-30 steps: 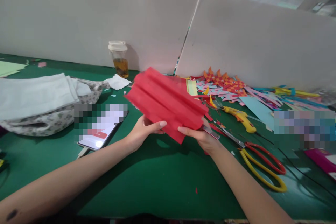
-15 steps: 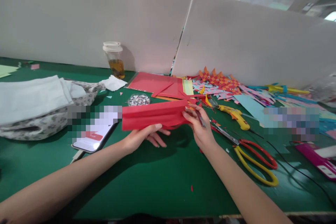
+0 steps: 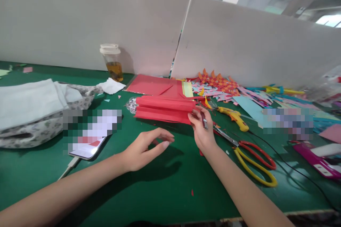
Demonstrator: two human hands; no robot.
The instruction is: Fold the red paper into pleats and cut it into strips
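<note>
A folded sheet of red paper stretches out to the left from my right hand. The fingers of that hand pinch its right end, and a small dark object with a metallic edge is tucked among them, its kind unclear. Below the paper, my left hand hovers above the green table with thumb and fingers apart, holding nothing. Partly behind the paper's left end sits a clear bag of small googly eyes.
Red-and-yellow-handled scissors and a yellow glue gun with a black cord lie to the right. A lit phone, a patterned cloth bag and a lidded cup of tea are left. Paper strips pile at the back right.
My left hand has let go of the red paper and dropped below it. The paper, still in my right hand, has turned to show more of its folds.
</note>
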